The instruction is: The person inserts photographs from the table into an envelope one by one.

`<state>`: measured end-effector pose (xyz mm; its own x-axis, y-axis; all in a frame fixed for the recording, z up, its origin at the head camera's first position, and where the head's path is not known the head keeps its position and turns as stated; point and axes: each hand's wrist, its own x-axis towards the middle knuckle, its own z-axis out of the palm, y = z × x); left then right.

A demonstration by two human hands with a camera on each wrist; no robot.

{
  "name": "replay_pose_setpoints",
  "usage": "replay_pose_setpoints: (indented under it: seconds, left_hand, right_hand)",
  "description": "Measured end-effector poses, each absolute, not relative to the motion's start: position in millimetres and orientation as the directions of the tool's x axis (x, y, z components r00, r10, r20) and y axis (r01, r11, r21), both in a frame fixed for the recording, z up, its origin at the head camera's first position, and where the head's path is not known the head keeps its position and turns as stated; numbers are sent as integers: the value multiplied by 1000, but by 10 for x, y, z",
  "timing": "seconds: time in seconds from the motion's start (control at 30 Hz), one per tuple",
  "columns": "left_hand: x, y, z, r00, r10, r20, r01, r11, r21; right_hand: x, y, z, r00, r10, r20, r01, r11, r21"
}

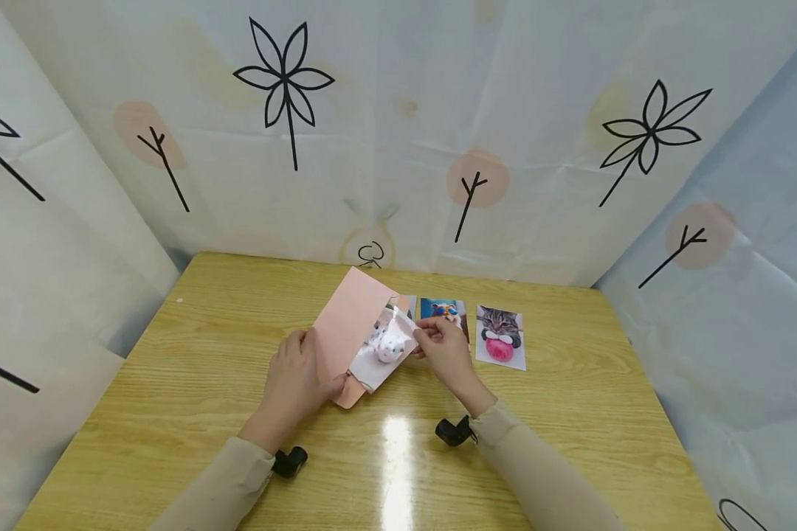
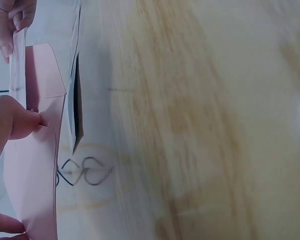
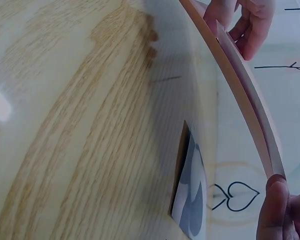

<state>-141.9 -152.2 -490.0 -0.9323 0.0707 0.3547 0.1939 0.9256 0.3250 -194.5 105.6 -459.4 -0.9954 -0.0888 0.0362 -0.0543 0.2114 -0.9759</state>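
My left hand (image 1: 295, 377) grips a pink envelope (image 1: 347, 318) by its lower left side, thumb over the front near the opening. The envelope is tilted above the table, and in the left wrist view its flap (image 2: 44, 70) stands folded out. Partway out of the opening is a glossy photo card (image 1: 390, 346) with a white cat on it; its far end is hidden inside the envelope. At the card's outer right edge my right hand (image 1: 448, 358) pinches it between thumb and fingers. The right wrist view shows that pinch by the thumb (image 3: 276, 200).
A photo card of a cat with a pink ball (image 1: 500, 338) lies on the wooden table (image 1: 571, 413) at the right. Beside it, a blue-backed animal card (image 1: 432, 306) is partly covered by my right hand. A third card (image 1: 412, 304) peeks from behind the envelope. Patterned cloth surrounds the table.
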Motion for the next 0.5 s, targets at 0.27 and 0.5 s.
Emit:
replay_pose_setpoints:
  seconds: [0.27, 0.5]
  left_hand:
    - [-1421, -1481, -4885, -935, 103, 340, 219, 921, 322]
    - [-1420, -1486, -4878, -938, 87, 337, 197, 931, 308]
  right_hand:
    - [-1994, 980, -4534, -992, -119, 37, -67, 264, -962]
    - [-1975, 908, -4463, -992, -130, 6, -35, 226, -973]
